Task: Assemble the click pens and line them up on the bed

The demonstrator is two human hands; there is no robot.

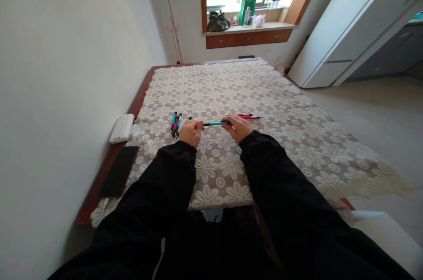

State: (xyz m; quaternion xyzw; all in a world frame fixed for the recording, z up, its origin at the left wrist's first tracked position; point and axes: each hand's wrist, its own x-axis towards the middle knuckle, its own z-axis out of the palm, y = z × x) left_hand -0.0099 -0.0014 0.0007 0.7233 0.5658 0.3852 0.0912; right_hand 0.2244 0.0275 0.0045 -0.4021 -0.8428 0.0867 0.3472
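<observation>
Lace-covered counter (264,95) fills the room's middle. Far left lie a white box (122,128) and a pen cluster (176,123). Left hand (191,132) and right hand (238,127), each grip clamped, hold a teal pen (215,123) level between them; red pens (247,116) lie just right.

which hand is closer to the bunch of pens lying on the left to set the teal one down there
Left. The left hand grips the thin teal pen at the end beside the small cluster of teal and pink pens. The right hand holds the far end, nearer the two pink pens.
</observation>
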